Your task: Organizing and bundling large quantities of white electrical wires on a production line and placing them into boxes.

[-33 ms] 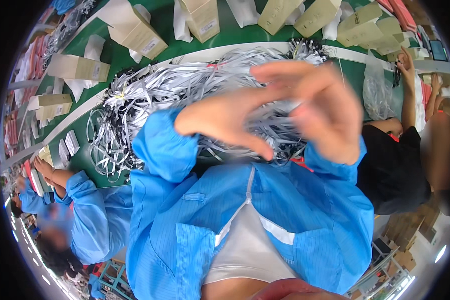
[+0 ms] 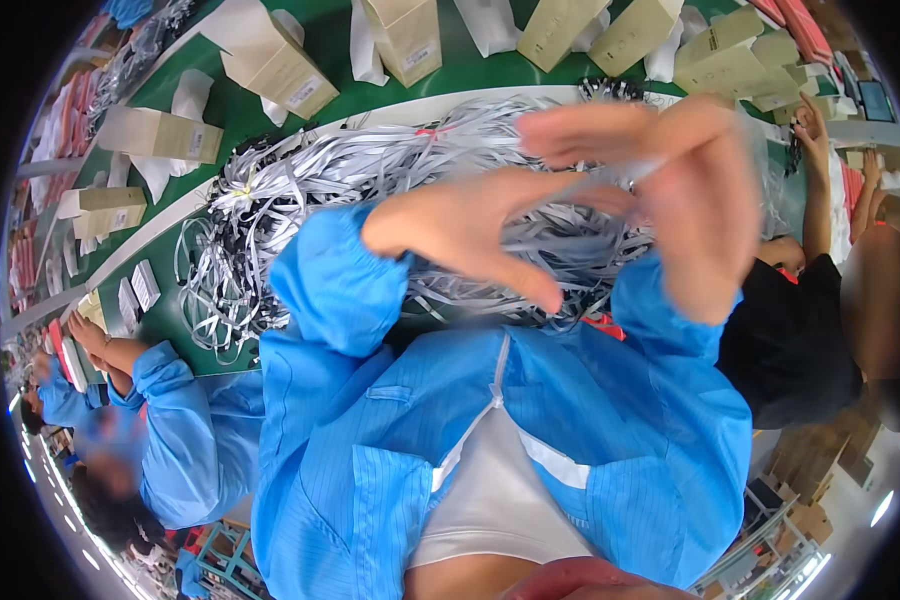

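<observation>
A heap of white-grey flat straps (image 2: pixel 340 175) with dark ends lies in front of me on the green table. My left hand (image 2: pixel 470 225) hovers over it, thumb stretched well apart from the extended fingers. To its right, my right hand (image 2: pixel 705 200) is raised and strongly blurred by motion, its fingers pointing left above my left fingertips. A blurred pale strip (image 2: pixel 620 175) runs between the two hands; which fingers hold it, if any, I cannot make out. A red tie (image 2: pixel 427 133) and a yellow tie (image 2: pixel 240 190) bind parts of the heap.
Several open beige cartons (image 2: pixel 405 40) stand along the table's far side. Small white boxes (image 2: pixel 144 285) lie at the left. A co-worker in a blue sleeve (image 2: pixel 195 430) works at left; another person in black (image 2: pixel 785 340) is at right.
My right hand has moved to the right, away from the left hand. The left hand has shifted slightly right. A pale strip now shows between them.
</observation>
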A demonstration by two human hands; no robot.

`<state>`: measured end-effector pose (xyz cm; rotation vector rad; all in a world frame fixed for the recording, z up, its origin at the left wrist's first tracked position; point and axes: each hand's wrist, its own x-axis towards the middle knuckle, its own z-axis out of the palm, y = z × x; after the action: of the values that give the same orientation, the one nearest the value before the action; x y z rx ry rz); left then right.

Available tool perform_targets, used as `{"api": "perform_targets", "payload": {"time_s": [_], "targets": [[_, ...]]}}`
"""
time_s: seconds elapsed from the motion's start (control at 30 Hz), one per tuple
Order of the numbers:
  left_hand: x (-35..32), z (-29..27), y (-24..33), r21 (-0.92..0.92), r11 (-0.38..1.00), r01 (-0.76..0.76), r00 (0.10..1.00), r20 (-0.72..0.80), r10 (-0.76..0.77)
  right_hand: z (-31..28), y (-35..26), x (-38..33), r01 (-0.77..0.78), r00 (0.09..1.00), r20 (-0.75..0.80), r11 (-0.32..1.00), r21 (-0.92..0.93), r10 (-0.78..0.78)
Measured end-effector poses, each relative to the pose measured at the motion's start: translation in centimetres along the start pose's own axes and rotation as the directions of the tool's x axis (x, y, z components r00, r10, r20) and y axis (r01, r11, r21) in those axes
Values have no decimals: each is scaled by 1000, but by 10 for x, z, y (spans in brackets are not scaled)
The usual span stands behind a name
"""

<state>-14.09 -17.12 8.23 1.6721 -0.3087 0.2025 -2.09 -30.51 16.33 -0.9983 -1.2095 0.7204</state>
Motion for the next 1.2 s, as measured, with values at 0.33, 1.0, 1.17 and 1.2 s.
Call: {"api": "perform_targets", "payload": {"time_s": [0.33, 1.0, 1.17, 1.2], "targets": [[47, -50, 13, -588, 809, 20, 998, 66, 23, -97, -61, 69, 348, 917, -140, 920, -180, -374], [56, -58, -3, -369, 918, -145, 751, -645, -140, -63, 110, 37, 87, 921, -205, 688, -721, -331], [88, -33, -62, -321, 947, 28, 828, -524, -202, -76, 97, 81, 246, 730, -663, 969, 26, -168], [95, -30, -63, -315, 949, 19, 835, -516, -189, -92, 96, 87, 207, 694, -710, 978, 37, -120]]}}
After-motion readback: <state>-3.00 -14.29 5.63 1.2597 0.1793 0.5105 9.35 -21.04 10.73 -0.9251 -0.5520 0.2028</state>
